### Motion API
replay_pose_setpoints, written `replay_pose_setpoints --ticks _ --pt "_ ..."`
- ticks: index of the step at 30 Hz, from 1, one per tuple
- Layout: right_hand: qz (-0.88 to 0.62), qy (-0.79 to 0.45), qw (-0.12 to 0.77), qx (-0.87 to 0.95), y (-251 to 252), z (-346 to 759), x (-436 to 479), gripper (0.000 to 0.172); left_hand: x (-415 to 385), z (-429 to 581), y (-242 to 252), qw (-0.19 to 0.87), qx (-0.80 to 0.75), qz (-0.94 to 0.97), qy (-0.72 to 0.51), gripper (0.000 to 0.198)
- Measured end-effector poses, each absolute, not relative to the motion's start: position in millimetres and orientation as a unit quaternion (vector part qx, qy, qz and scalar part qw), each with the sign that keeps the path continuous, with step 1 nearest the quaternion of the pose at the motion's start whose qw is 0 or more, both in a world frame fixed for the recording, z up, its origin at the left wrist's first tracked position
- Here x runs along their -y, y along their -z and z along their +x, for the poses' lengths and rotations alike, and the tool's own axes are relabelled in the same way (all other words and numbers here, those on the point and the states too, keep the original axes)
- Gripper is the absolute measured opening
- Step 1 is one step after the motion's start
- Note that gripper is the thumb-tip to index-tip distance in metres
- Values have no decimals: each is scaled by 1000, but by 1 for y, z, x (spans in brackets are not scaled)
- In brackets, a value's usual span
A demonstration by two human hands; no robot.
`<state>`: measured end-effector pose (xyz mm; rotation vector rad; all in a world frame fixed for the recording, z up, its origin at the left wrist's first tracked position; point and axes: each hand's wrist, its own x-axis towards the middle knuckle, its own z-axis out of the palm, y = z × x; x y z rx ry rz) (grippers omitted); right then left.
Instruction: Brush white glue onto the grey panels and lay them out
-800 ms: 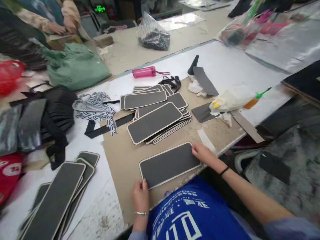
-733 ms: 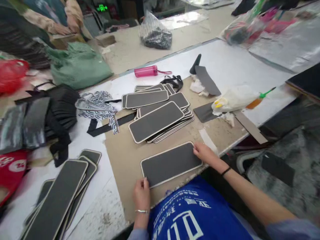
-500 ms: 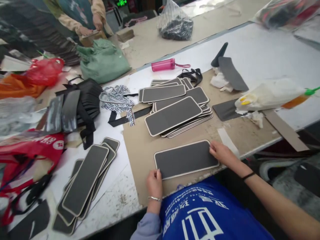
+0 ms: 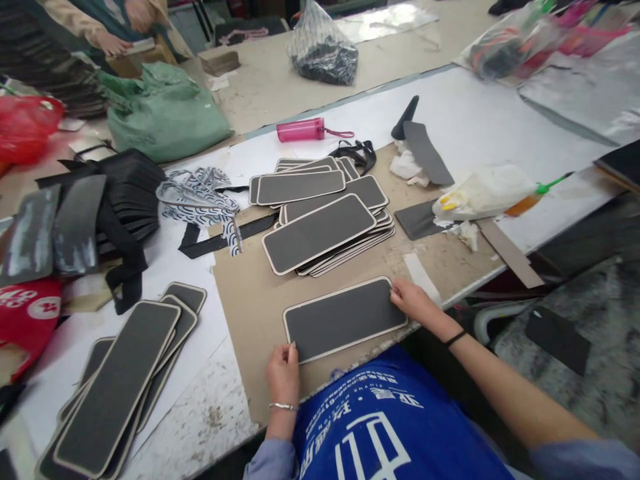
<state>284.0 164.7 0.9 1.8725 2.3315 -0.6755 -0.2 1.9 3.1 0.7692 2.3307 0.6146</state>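
Note:
A dark grey rounded rectangular panel with a pale border (image 4: 345, 320) lies on the brown board (image 4: 240, 333) before me. My left hand (image 4: 283, 373) pinches its near left corner, thumb over the edge. At the opposite short end, my right hand (image 4: 415, 303) has its fingers closed on the right edge. Just beyond is a messy pile of similar panels (image 4: 320, 233), overlapping at different angles. More such panels (image 4: 117, 393) lie fanned out on the white surface to the left.
Behind the pile lie a pink bottle (image 4: 301, 130) and black straps (image 4: 357, 155). A whitish bottle with a green tip (image 4: 490, 193) rests at right. Patterned cloth (image 4: 200, 197), black folded pieces (image 4: 125, 193) and a green bag (image 4: 165, 117) occupy the left. Another person's hand (image 4: 113, 43) shows far left.
My view has turned to the right, so everything sits further left in the picture. Both hands keep their hold on the panel, which stays in the same place on the board.

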Motion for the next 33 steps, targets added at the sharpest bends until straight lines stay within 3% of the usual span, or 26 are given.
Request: replay_pose_setpoints --ticks 33 --pt "610 209 63 -762 -3 281 -169 11 -1 5 0 255 -889 302 -230 16"
